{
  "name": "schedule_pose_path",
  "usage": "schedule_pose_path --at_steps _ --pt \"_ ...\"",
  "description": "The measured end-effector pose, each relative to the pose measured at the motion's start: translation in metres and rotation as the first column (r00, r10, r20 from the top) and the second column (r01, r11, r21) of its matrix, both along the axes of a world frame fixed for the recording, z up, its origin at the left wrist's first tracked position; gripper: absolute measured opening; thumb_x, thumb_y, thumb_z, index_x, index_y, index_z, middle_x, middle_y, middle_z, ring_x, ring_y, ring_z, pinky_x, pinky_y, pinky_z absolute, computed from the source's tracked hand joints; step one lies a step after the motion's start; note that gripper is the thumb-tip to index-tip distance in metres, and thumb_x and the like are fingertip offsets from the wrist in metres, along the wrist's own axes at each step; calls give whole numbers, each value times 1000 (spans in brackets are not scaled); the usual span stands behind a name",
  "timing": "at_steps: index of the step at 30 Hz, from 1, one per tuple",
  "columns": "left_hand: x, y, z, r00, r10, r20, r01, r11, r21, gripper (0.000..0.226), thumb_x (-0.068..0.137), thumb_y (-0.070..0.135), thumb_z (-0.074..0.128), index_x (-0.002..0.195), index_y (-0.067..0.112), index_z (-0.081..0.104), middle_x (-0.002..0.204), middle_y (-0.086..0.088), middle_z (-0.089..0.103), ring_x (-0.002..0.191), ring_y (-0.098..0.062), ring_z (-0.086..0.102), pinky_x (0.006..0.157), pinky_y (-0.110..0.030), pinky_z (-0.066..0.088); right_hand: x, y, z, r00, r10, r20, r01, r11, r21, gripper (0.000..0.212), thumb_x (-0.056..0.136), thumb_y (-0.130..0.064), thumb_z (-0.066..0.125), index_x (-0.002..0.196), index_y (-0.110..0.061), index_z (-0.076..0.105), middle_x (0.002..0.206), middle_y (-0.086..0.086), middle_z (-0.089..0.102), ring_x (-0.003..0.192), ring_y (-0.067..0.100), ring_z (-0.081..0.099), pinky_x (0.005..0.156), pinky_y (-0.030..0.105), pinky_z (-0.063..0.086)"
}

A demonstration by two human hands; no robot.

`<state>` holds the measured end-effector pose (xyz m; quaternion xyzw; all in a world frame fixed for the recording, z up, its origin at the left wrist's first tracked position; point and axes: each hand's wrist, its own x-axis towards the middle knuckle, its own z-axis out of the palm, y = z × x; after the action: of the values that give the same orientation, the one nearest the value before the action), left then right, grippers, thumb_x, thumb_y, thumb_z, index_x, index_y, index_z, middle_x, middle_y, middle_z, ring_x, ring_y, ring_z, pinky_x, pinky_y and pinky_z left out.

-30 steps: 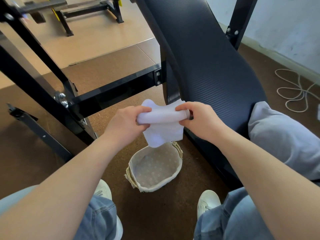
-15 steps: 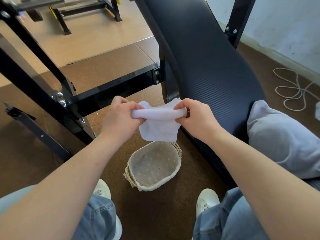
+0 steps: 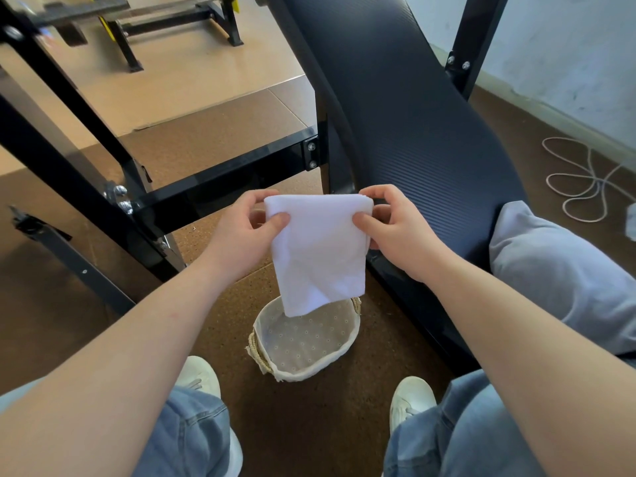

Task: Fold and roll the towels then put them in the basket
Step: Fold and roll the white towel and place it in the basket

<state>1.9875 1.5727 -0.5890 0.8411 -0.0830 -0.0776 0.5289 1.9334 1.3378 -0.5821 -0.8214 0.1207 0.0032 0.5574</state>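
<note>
A small white towel point(image 3: 318, 251) hangs folded in the air in front of me. My left hand point(image 3: 246, 232) pinches its upper left corner between thumb and fingers. My right hand point(image 3: 399, 228) pinches the upper right corner the same way. The towel's lower edge dangles just above a small woven basket point(image 3: 261, 358) with a dotted cloth lining, which stands on the brown floor between my feet and holds nothing. A grey folded cloth point(image 3: 557, 270) lies on the bench at the right.
A black padded bench point(image 3: 413, 115) slopes up on the right. Black metal frame bars point(image 3: 220, 177) cross on the left behind the towel. A white cord point(image 3: 585, 187) lies coiled on the floor at the far right. My white shoes point(image 3: 411, 397) flank the basket.
The rolled top of the towel has come undone; the towel now hangs longer and flat, and both hands have shifted from gripping the roll to pinching the top corners.
</note>
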Motion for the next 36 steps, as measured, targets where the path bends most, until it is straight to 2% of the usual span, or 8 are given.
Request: schedule_pose_path --at_steps 7,11,13,16,20,23,28,36 --pt "-2 -2 -3 1000 19 -6 -18 1000 7 8 99 29 64 101 37 62 117 17 61 99 -21 67 84 -53 60 5 -3 -9 996 3 84 16 975 -224 15 101 -27 63 110 -30 74 123 -12 60 117 16 57 98 47 56" --pt "-1 -3 -1 999 -36 -1 36 998 59 16 102 32 60 113 37 70 145 8 54 117 -8 58 95 -36 53 5 -4 -2 994 93 53 -80 975 -207 26 103 -32 59 121 -24 75 147 -14 50 132 13 48 108 45 48" --pt "-1 -3 2 993 -107 -44 111 988 111 40 94 31 72 133 27 65 163 6 34 119 -9 56 83 -18 47 3 -8 1 980 198 33 -189 965 -184 31 102 -30 62 131 -24 70 156 -17 40 139 12 45 112 45 45" --pt "1 -1 -2 980 -193 -49 199 945 258 73 81 29 86 147 23 54 170 8 11 140 -21 46 102 -32 47 0 -11 1 959 283 14 -275 942 -193 41 99 -19 66 138 -32 64 155 -21 41 141 12 44 112 44 47" --pt "-2 3 -6 971 -220 89 190 946 262 69 85 29 81 148 24 53 164 11 30 145 -21 41 115 -52 41 -3 -7 1 971 219 96 -196 960 -199 31 100 -19 63 122 -39 71 138 -20 60 129 9 54 105 39 53" --pt "-3 3 -2 957 -177 230 128 969 210 54 90 21 76 141 25 58 147 11 50 130 -15 53 104 -43 53 -5 -6 5 977 207 48 -193 958 -213 41 90 -22 77 126 -39 67 140 -17 56 125 12 54 100 35 54" --pt "-4 4 -5 938 -244 245 150 926 347 65 82 16 83 141 22 59 142 8 51 128 -11 46 107 -41 48 -5 1 4 968 251 1 -229 886 -403 63 88 -15 78 140 -37 52 142 -9 47 124 11 43 89 16 39" --pt "-6 3 -5 917 -227 328 95 923 372 51 90 19 74 140 21 60 128 3 66 113 -15 59 96 -32 50 -6 0 -3 977 203 65 -167 918 -358 52 96 -10 68 137 -31 47 132 -7 56 113 13 54 71 9 41"
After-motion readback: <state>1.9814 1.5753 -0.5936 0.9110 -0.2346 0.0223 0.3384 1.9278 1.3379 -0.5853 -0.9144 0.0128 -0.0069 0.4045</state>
